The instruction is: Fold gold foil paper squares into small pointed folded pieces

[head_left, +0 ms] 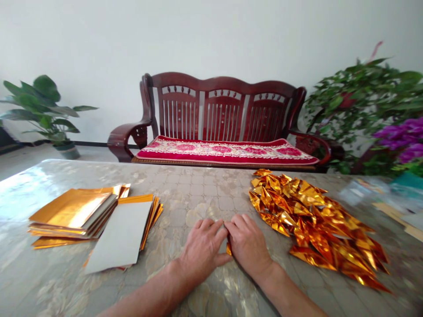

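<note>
Both hands meet near the front middle of the table, over a small piece of gold foil paper [228,248] that is mostly hidden beneath them. My left hand [205,243] has its fingers bent onto the paper, the thumb pointing toward the other hand. Curled over the paper's right side is my right hand [247,242]. To the left lie stacks of foil sheets: one gold side up [69,207], another showing a grey-white back [120,235]. A heap of folded gold foil pieces [307,215] spreads out at the right.
A patterned cover lies on the table [185,189]. Clear plastic bags [366,190] and flat card strips [396,215] are at the far right. Beyond the table stands a dark red wooden bench [221,110] with a floral cushion [228,150], between potted plants [46,110].
</note>
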Demonstrator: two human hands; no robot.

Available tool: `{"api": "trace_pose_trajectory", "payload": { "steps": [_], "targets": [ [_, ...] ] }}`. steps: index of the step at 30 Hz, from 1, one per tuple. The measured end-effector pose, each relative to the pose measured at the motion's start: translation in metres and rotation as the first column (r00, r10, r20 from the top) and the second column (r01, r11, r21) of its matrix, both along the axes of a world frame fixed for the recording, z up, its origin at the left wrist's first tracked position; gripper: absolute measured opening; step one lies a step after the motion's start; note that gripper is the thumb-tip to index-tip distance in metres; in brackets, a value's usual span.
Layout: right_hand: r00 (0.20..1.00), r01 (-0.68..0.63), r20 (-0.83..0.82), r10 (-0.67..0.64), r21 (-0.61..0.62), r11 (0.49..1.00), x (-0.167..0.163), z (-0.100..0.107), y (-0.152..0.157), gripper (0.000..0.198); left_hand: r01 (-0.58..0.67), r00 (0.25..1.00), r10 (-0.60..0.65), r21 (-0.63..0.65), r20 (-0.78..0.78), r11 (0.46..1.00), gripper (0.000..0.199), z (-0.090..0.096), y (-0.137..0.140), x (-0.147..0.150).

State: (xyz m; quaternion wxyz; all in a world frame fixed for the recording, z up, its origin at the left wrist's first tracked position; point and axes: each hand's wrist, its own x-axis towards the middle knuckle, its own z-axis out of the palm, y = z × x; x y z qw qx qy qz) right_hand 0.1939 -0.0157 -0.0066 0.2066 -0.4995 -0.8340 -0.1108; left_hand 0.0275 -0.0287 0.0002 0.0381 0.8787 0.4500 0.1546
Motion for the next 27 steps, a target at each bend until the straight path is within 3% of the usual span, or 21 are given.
{"api": "trace_pose_trajectory", "payload": {
  "steps": [10, 27],
  "targets": [
    [1.000, 0.001, 0.018, -0.001, -0.004, 1.000, 0.0008, 0.0008, -0.0030, 0.012, -0.028, 0.999, 0.028, -0.002, 0.017, 1.000, 0.053, -0.0029, 0.0006, 0.0000],
    [0.995, 0.002, 0.095, -0.001, -0.004, 1.000, -0.0012, 0.0043, -0.0055, 0.008, -0.056, 0.998, 0.056, 0.000, 0.035, 0.998, 0.048, -0.0048, -0.0008, 0.0003]
  ]
}}
